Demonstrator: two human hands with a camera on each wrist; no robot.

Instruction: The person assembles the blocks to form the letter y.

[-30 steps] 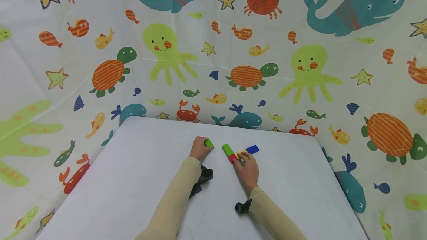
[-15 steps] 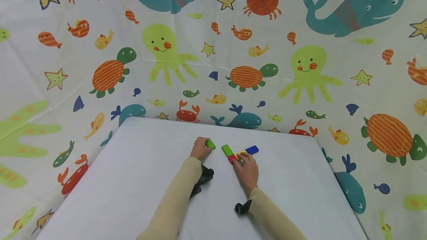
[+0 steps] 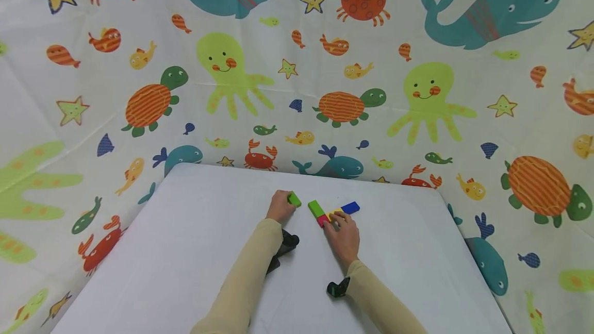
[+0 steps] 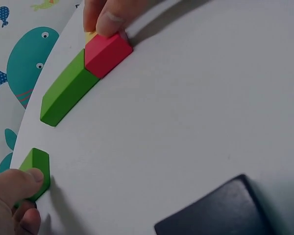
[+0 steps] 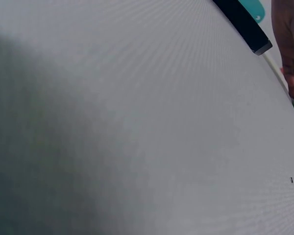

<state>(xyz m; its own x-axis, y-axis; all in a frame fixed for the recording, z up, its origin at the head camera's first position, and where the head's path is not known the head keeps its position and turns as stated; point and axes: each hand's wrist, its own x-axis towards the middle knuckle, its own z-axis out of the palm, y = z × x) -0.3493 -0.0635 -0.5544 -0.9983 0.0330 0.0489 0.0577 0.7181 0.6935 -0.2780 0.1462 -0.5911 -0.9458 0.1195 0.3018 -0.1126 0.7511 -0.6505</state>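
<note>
My left hand (image 3: 280,206) pinches a small green block (image 3: 294,199), thumb against its face in the left wrist view. A short gap to the right, a longer green block (image 3: 315,209) lies end to end with a red block (image 3: 322,220). Beyond the red one, a yellow block (image 3: 336,211) and a blue block (image 3: 350,207) continue at an angle, so the row forms a V. My right hand (image 3: 344,236) holds the corner, its thumb on the red block and fingers at the yellow one, which they partly hide. The right wrist view catches the left hand (image 5: 291,54) at its edge.
All blocks lie on a white-covered table (image 3: 195,231), near its far edge. A curtain (image 3: 260,81) printed with sea animals hangs behind. Black wrist devices (image 3: 289,243) jut out from both forearms, above the table.
My left hand has shifted slightly to the right with the small green block, narrowing the gap to the longer green block. The right hand and the row stay put.
</note>
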